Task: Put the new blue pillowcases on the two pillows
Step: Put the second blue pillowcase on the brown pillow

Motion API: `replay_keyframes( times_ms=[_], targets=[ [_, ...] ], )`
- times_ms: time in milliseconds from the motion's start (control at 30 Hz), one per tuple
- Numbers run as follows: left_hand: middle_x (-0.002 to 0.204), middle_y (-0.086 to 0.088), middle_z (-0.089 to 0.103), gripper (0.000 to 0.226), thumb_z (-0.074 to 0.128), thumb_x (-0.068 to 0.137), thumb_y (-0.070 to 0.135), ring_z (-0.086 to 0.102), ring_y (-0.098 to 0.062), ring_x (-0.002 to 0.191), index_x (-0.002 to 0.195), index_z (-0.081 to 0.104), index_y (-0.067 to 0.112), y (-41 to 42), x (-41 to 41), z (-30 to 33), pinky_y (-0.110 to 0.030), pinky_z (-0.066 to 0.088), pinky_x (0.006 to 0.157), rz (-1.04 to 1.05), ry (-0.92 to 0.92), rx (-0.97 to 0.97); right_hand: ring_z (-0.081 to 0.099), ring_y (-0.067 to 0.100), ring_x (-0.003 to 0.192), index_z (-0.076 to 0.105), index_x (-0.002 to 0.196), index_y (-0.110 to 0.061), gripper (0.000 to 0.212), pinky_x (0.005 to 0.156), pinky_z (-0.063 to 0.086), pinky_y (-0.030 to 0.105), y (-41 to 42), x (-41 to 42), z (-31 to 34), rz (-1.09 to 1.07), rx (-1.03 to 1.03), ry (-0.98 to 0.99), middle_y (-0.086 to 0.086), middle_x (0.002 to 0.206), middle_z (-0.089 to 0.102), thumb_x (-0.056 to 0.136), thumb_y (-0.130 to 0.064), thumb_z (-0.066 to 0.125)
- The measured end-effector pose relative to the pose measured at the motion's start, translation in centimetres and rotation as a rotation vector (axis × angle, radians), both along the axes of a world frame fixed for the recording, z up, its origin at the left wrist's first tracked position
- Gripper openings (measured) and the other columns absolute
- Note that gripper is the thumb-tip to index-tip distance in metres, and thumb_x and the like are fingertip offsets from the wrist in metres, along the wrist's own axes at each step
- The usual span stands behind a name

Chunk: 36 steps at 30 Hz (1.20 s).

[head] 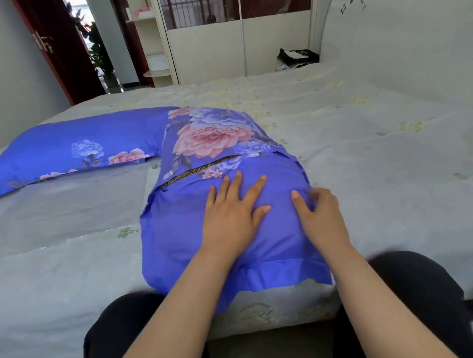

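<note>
**Two blue-cased pillows on a bed, the nearer one under both hands**

The near pillow (225, 196) lies with its long axis running from the bed's front edge away from the person, its flat hem border hanging over that edge. The far pillow (70, 153) lies crosswise to its left, their far ends touching. Both wear smooth blue cotton-like cases printed with pink and pale-blue peonies; a dark mesh strip (198, 170) shows at the near case's overlap slit. The left hand (232, 215) presses flat, fingers spread and straight. The right hand (319, 215) rests with fingers curled, bunching fabric at the pillow's right side. The bed (366, 154) carries a pale quilted cover.
</note>
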State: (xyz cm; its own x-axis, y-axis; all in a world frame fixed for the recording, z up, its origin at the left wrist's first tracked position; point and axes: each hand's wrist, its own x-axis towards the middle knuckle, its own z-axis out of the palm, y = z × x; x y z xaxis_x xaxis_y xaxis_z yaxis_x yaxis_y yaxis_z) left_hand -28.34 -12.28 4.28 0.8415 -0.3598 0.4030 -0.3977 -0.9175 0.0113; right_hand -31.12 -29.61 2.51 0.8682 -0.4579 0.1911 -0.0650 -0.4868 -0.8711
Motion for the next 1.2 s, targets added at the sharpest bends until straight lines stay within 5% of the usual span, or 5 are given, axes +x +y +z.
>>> replay_keyframes(
  times_ms=[200, 401, 701, 901, 1202],
  targets=[
    [0.149, -0.019, 0.034, 0.041, 0.045, 0.094, 0.032, 0.03, -0.039, 0.138, 0.133, 0.053, 0.022, -0.9, 0.1, -0.8, -0.052, 0.023, 0.112, 0.041, -0.113, 0.042, 0.058, 0.022, 0.063, 0.054, 0.078, -0.007, 0.057, 0.063, 0.05, 0.032, -2.1, -4.7, -1.9, 0.105, 0.282, 0.39, 0.007, 0.075, 0.062, 0.091, -0.06, 0.037],
    [0.144, -0.009, 0.045, 0.05, 0.027, 0.092, 0.04, 0.043, -0.037, 0.131, 0.132, 0.054, 0.027, -3.0, -1.7, -1.7, -0.054, 0.036, 0.102, -0.068, -0.107, 0.051, 0.068, 0.028, 0.095, 0.063, 0.101, -0.002, 0.035, 0.074, 0.057, 0.031, -1.0, -5.2, -2.9, 0.087, 0.939, 0.247, 0.017, 0.101, 0.07, 0.09, -0.035, 0.061],
    [0.144, -0.01, 0.045, 0.049, 0.026, 0.088, 0.047, 0.038, -0.039, 0.134, 0.117, 0.064, 0.033, -4.0, -2.3, -3.1, -0.06, 0.031, 0.104, 0.009, -0.138, 0.166, 0.048, 0.02, 0.069, 0.059, 0.074, 0.0, 0.034, 0.072, 0.046, 0.032, -1.6, -6.2, -2.4, -0.079, 0.589, -0.046, 0.007, 0.069, 0.053, 0.089, -0.03, 0.063],
    [0.134, -0.018, 0.054, 0.027, 0.054, 0.081, 0.028, 0.045, -0.049, 0.125, 0.101, 0.072, 0.024, -5.4, -2.6, -3.9, -0.06, 0.038, 0.1, 0.008, -0.242, 0.096, 0.058, 0.015, 0.077, 0.059, 0.08, -0.013, 0.021, 0.075, 0.047, 0.027, -1.2, -6.6, -2.5, -0.01, 0.819, -0.05, 0.004, 0.084, 0.064, 0.095, -0.027, 0.054],
    [0.087, 0.003, 0.063, 0.009, 0.065, 0.075, 0.019, 0.06, -0.026, 0.104, 0.083, 0.069, 0.021, -5.3, -1.3, -4.5, -0.062, 0.033, 0.101, -0.053, -0.271, 0.028, 0.054, 0.012, 0.063, 0.061, 0.089, -0.008, 0.023, 0.056, 0.042, 0.018, -3.2, -4.9, -1.1, 0.347, 1.076, 0.11, 0.004, 0.076, 0.063, 0.073, -0.02, 0.07]
  ],
)
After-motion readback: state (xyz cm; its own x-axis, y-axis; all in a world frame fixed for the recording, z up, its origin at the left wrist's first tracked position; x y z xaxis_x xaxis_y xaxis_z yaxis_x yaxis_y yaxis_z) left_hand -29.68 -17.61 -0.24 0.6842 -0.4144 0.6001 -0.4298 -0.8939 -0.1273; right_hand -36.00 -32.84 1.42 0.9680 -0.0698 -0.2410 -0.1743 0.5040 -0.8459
